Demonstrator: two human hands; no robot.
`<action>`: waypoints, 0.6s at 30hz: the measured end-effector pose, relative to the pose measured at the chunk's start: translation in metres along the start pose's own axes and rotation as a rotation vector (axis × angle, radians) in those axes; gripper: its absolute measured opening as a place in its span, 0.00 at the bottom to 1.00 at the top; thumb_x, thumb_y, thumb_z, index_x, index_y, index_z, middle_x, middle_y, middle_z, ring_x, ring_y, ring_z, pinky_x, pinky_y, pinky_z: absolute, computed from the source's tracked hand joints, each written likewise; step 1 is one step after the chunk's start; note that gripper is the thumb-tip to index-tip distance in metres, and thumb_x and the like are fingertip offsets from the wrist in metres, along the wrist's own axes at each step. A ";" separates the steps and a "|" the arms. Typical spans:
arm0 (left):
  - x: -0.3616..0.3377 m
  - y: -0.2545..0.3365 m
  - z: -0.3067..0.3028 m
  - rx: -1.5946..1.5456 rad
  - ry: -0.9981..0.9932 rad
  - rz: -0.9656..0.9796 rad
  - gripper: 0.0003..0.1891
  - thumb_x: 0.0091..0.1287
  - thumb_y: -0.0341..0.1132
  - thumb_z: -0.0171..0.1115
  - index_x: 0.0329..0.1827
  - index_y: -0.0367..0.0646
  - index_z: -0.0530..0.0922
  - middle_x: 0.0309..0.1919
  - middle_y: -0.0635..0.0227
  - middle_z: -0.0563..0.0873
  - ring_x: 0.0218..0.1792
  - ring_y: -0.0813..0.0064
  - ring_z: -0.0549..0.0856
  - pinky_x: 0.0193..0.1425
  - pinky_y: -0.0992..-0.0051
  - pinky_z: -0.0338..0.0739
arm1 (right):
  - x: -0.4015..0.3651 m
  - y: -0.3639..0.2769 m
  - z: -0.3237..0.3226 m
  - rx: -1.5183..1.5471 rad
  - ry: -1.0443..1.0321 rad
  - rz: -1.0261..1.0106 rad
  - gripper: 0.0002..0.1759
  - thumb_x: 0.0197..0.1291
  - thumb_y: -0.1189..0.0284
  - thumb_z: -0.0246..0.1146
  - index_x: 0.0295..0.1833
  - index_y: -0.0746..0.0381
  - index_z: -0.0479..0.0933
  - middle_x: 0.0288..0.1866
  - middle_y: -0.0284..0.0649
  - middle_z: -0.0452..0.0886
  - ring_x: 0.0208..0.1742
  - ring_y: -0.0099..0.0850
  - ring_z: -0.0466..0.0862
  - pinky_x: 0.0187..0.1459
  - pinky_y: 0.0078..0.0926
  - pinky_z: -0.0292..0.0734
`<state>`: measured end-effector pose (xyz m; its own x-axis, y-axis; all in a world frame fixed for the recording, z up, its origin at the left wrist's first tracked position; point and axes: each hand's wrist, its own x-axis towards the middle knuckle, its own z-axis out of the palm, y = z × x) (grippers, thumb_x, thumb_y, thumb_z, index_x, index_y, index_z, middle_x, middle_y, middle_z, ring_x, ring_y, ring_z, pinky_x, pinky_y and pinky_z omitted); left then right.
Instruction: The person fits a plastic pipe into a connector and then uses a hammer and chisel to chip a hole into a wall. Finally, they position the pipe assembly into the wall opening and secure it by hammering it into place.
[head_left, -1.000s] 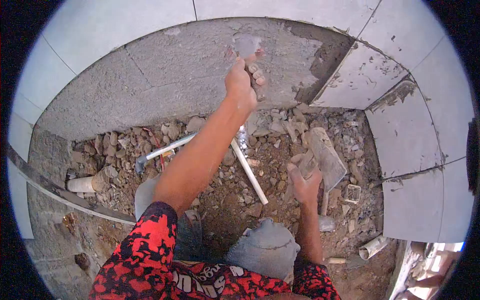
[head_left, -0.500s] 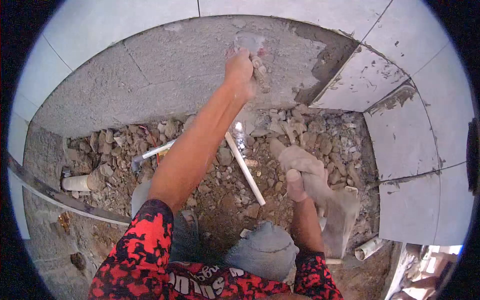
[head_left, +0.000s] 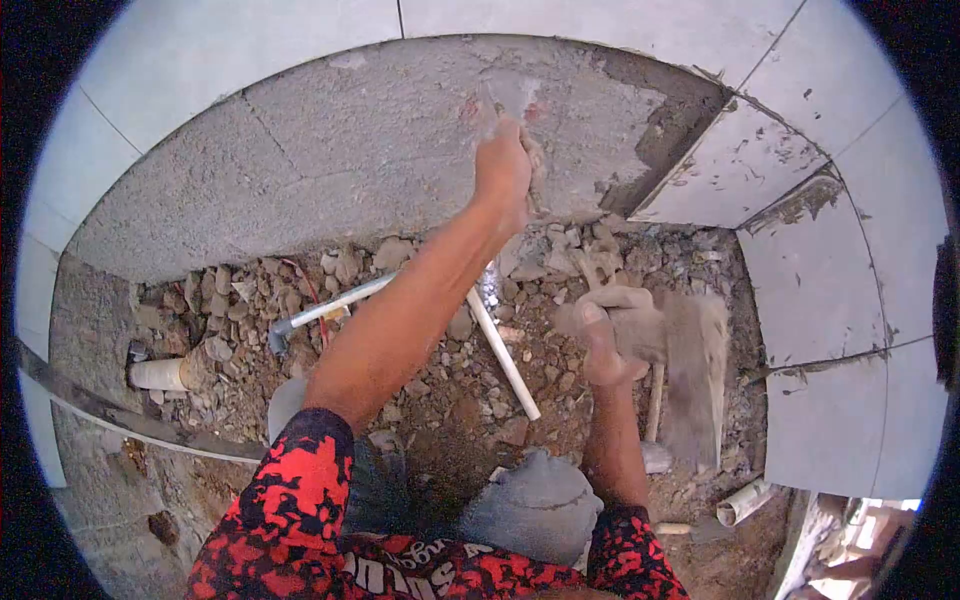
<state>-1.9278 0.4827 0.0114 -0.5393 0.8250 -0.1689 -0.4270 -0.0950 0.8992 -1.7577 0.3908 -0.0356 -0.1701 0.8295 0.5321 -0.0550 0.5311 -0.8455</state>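
My left hand (head_left: 505, 170) reaches up to the rough grey cement wall (head_left: 350, 140), closed around the handle of a trowel (head_left: 491, 100). The trowel's blade is partly hidden and blurred, near a pale smooth patch (head_left: 518, 95) with reddish marks. Lower on the right, my right hand (head_left: 608, 345) is closed on a cement-coated float (head_left: 692, 375), whose broad flat board hangs to the right of the fingers. Grey cement covers the grip, and motion blurs its details.
Rubble (head_left: 470, 400) covers the ground below the wall. A white pipe (head_left: 505, 355), an elbowed pipe (head_left: 335, 300) and a wide pipe stub (head_left: 160, 374) protrude from it. Large pale tiles (head_left: 815, 260) border the right side. A metal straightedge (head_left: 140, 410) crosses the left.
My left hand has moved slightly down and right, with the trowel blade turned more edge-on. My right hand has turned, swinging the float upward and to the right.
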 end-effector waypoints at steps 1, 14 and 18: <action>0.003 -0.003 0.001 -0.001 -0.003 -0.006 0.14 0.62 0.39 0.42 0.19 0.46 0.67 0.11 0.74 0.67 0.10 0.80 0.64 0.13 0.76 0.58 | -0.005 0.000 -0.002 -0.005 0.002 0.004 0.05 0.50 0.75 0.57 0.33 0.64 0.72 0.28 0.35 0.73 0.28 0.24 0.72 0.30 0.22 0.68; 0.018 0.025 -0.002 -0.186 -0.143 -0.140 0.09 0.58 0.34 0.42 0.21 0.46 0.66 0.13 0.72 0.67 0.12 0.78 0.65 0.13 0.73 0.59 | 0.031 0.033 0.025 -0.511 -0.260 -0.035 0.10 0.48 0.73 0.58 0.35 0.67 0.70 0.22 0.39 0.74 0.24 0.30 0.74 0.28 0.23 0.70; 0.028 0.032 -0.015 -0.164 -0.316 -0.214 0.08 0.58 0.35 0.42 0.21 0.47 0.66 0.13 0.72 0.68 0.12 0.77 0.65 0.13 0.73 0.58 | 0.028 0.033 0.034 -0.250 -0.311 0.005 0.12 0.48 0.68 0.58 0.35 0.65 0.70 0.28 0.44 0.76 0.30 0.37 0.77 0.33 0.32 0.70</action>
<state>-1.9677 0.4945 0.0297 -0.1874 0.9636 -0.1906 -0.6290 0.0313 0.7768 -1.7980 0.4255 -0.0497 -0.4616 0.7603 0.4570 0.1815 0.5852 -0.7903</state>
